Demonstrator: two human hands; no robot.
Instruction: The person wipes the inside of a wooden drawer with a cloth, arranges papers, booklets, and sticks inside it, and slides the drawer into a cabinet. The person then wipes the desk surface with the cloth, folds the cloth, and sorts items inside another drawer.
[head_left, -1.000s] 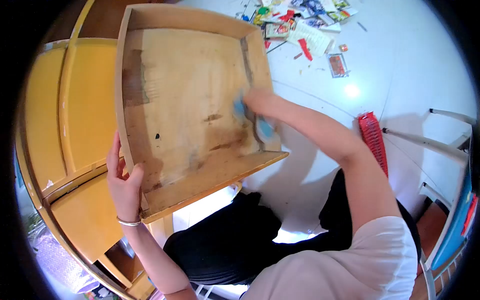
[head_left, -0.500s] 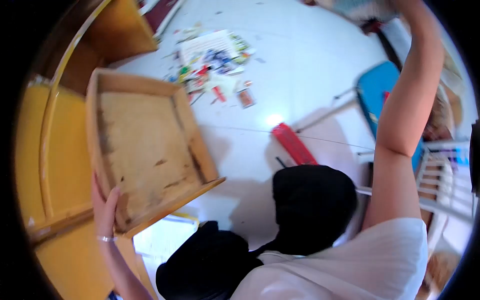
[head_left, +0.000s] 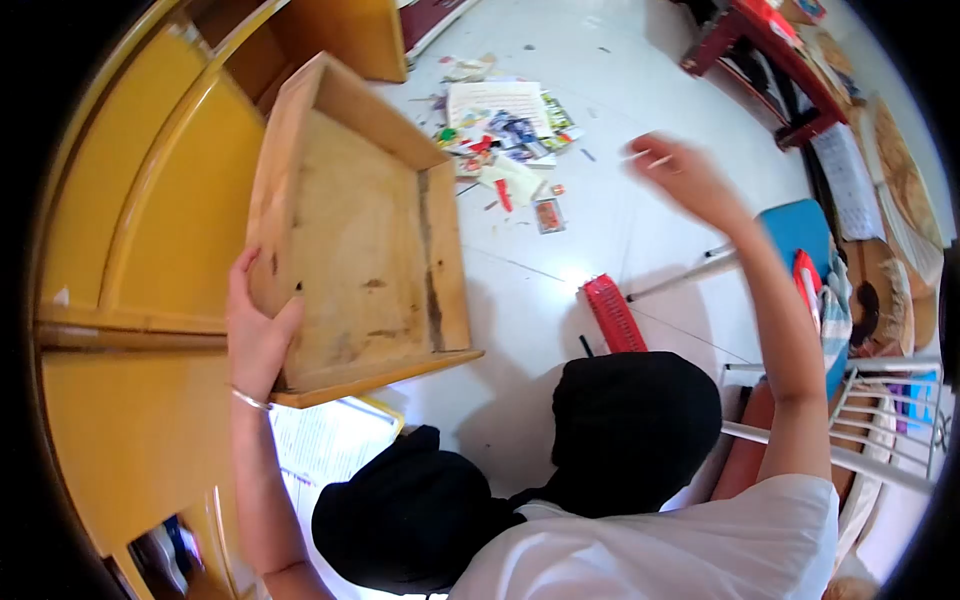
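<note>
My left hand (head_left: 262, 325) grips the near left side wall of a wooden drawer (head_left: 355, 250), thumb inside and fingers outside. The drawer is tilted, its inside facing me, with dark stains on its bare bottom. Beside it stands a yellow wooden cabinet (head_left: 190, 190). My right hand (head_left: 685, 180) is raised over the floor, apart from the drawer. Motion smears its fingers, so whether they hold anything is unclear. A pile of papers and small items (head_left: 500, 120) lies on the floor between the drawer and my right hand.
A red ridged case (head_left: 613, 315) lies on the floor before my knees. A blue stool (head_left: 795, 235) with cloth on it and a white metal rack (head_left: 885, 425) stand at right. Printed sheets (head_left: 330, 440) lie below the drawer. A dark red wooden bench (head_left: 765, 60) stands far right.
My right hand has come down from the upper right into view over the floor. The drawer and left hand appear further right and higher in view, as the view has shifted too.
</note>
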